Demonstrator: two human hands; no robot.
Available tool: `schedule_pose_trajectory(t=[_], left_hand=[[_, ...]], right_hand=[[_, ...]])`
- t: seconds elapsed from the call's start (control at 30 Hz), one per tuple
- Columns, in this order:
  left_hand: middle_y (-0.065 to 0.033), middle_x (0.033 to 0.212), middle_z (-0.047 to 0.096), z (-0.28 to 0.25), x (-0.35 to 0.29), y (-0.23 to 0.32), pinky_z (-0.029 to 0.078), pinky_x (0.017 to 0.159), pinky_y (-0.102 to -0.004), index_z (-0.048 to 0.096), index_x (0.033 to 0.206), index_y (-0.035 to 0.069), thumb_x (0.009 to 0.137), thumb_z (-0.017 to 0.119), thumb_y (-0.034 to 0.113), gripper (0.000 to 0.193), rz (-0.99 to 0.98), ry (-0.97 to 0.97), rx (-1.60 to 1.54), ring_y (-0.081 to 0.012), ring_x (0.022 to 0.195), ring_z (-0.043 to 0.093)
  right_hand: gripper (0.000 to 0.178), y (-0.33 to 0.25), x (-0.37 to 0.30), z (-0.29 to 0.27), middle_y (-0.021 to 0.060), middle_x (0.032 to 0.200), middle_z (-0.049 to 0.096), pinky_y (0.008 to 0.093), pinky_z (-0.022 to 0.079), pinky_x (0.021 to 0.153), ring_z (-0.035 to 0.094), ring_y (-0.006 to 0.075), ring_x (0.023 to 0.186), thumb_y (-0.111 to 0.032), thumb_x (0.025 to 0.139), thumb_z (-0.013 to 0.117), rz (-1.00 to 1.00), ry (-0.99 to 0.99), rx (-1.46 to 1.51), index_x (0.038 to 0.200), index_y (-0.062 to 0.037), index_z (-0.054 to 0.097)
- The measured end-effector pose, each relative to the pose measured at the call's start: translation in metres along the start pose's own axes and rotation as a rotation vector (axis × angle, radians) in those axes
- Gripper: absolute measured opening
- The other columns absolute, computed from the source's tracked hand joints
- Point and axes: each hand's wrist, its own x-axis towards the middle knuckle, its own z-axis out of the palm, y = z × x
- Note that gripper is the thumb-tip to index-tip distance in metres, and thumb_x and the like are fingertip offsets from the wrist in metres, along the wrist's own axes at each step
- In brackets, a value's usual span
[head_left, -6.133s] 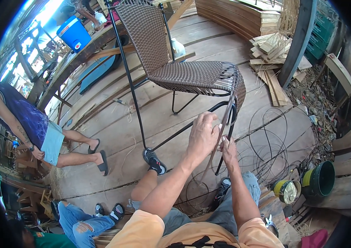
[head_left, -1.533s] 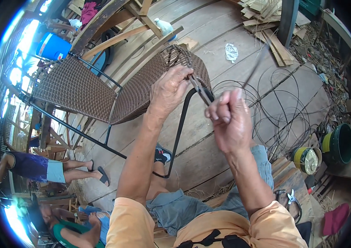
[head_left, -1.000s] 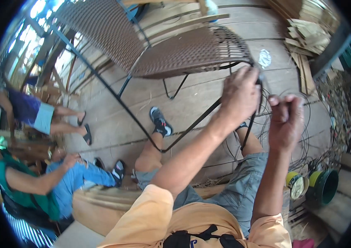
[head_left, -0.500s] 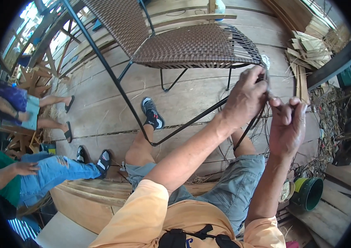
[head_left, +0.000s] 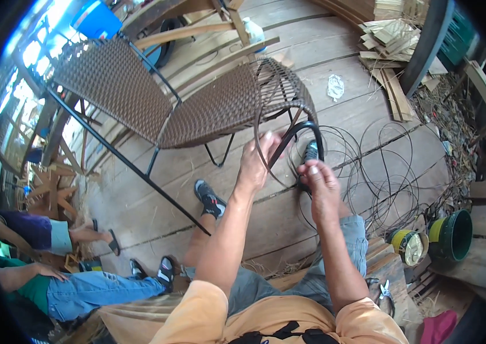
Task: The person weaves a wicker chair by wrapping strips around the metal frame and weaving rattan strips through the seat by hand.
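A chair with a brown woven seat (head_left: pixel 214 106) and backrest (head_left: pixel 117 86) stands turned before me. Its black tubular frame (head_left: pixel 310 124) bends in a tight curve between my hands. My left hand (head_left: pixel 254 166) is closed on the left side of that bend, its fingers partly behind the tube and slightly blurred. My right hand (head_left: pixel 322 186) pinches the other side, near the lower end that shows. A loose brown strand (head_left: pixel 259 135) hangs from the seat's front and crosses before my left hand. Open gaps show in the strands at the front.
Coiled dark strands (head_left: pixel 389 178) lie on the plank floor at right. Beyond are crumpled foil (head_left: pixel 335 87) and wood slats (head_left: pixel 389 43). Buckets (head_left: pixel 451 235) and pliers (head_left: pixel 385 289) are at lower right. Two people sit at left, one in jeans (head_left: pixel 100 292). A blue container (head_left: pixel 97 20) is behind the chair.
The view has shifted and the chair has turned, its seat front moving left and down. Both hands have left the seat's front corner and come to the bent frame, farther apart.
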Motion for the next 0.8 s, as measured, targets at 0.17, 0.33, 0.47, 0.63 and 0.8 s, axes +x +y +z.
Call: schedule_pose_trajectory(t=[0.17, 0.33, 0.47, 0.63, 0.8], left_hand=[[-0.0083, 0.094, 0.063, -0.013, -0.010, -0.009, 0.047, 0.067, -0.0272, 0.058, 0.098, 0.001, 0.091, 0.048, 0.037, 0.037, -0.342, -0.033, 0.188, -0.0169, 0.081, 0.062], [-0.0052, 0.089, 0.062, -0.008, 0.000, 0.010, 0.044, 0.065, -0.0260, 0.058, 0.094, 0.002, 0.088, 0.054, 0.036, 0.035, -0.387, -0.005, 0.311, -0.0127, 0.077, 0.058], [-0.0103, 0.087, 0.061, -0.020, 0.002, 0.008, 0.047, 0.070, -0.0304, 0.058, 0.096, -0.001, 0.084, 0.057, 0.012, 0.018, -0.036, 0.066, 0.862, -0.0202, 0.075, 0.059], [-0.0123, 0.099, 0.056, 0.038, 0.010, 0.079, 0.044, 0.084, -0.0374, 0.058, 0.102, 0.001, 0.075, 0.062, 0.009, 0.029, 0.689, -0.108, 1.448, -0.0285, 0.092, 0.053], [-0.0099, 0.102, 0.053, 0.042, 0.040, 0.079, 0.043, 0.081, -0.0382, 0.060, 0.099, 0.001, 0.073, 0.060, 0.005, 0.026, 0.909, -0.155, 1.572, -0.0273, 0.096, 0.050]], right_hand=[[0.032, 0.027, 0.045, 0.016, 0.0059, 0.105, 0.060, 0.0241, 0.041, 0.081, 0.053, 0.0116, 0.097, -0.018, 0.092, 0.048, -0.114, -0.012, -0.085, 0.119, -0.0017, 0.051], [0.027, 0.026, 0.063, 0.038, 0.0047, 0.088, 0.060, 0.0242, 0.044, 0.072, 0.055, 0.0117, 0.077, -0.021, 0.091, 0.051, -0.090, -0.139, -0.001, 0.106, 0.0007, 0.058], [0.022, 0.035, 0.064, 0.052, 0.0001, 0.068, 0.048, 0.0249, 0.043, 0.053, 0.045, 0.0096, 0.053, -0.022, 0.092, 0.051, -0.214, 0.122, 0.211, 0.086, -0.0021, 0.057], [0.018, 0.024, 0.062, 0.055, -0.0016, 0.064, 0.039, 0.0227, 0.040, 0.047, 0.037, 0.0072, 0.048, -0.022, 0.091, 0.052, 0.015, 0.220, 0.471, 0.089, -0.0045, 0.052], [0.017, 0.009, 0.041, 0.053, -0.0035, 0.062, 0.036, 0.0215, 0.032, 0.048, 0.032, 0.0066, 0.049, -0.021, 0.090, 0.053, 0.031, 0.155, 0.498, 0.087, -0.0040, 0.054]])
